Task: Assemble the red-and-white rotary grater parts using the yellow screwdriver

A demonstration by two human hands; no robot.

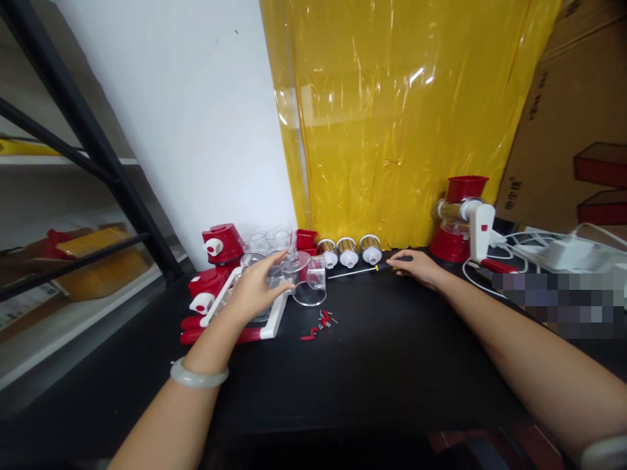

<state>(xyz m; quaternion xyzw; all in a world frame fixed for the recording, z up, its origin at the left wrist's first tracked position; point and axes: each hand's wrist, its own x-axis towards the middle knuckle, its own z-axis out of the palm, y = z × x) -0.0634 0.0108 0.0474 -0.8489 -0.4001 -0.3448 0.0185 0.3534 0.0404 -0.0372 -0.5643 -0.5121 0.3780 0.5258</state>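
Observation:
My left hand [257, 284] has its thumb and fingers apart beside a clear plastic housing [313, 294]. Whether its fingertips touch the housing I cannot tell. At the back of the table, my right hand [416, 266] is closed on the dark handle of a screwdriver [356, 271], whose thin shaft lies pointing left. Small red parts and screws [324, 320] are scattered in front of the housing. Under and behind my left hand are white crank arms with red handles [252, 335] and red bases with white knobs [223, 243].
Several metal grating drums [347, 252] stand along the yellow plastic curtain [392, 130]. An assembled rotary grater [455, 222] is at the back right, near white cables and a power strip [568, 251]. A shelf rack [93, 150] flanks the black table [392, 378].

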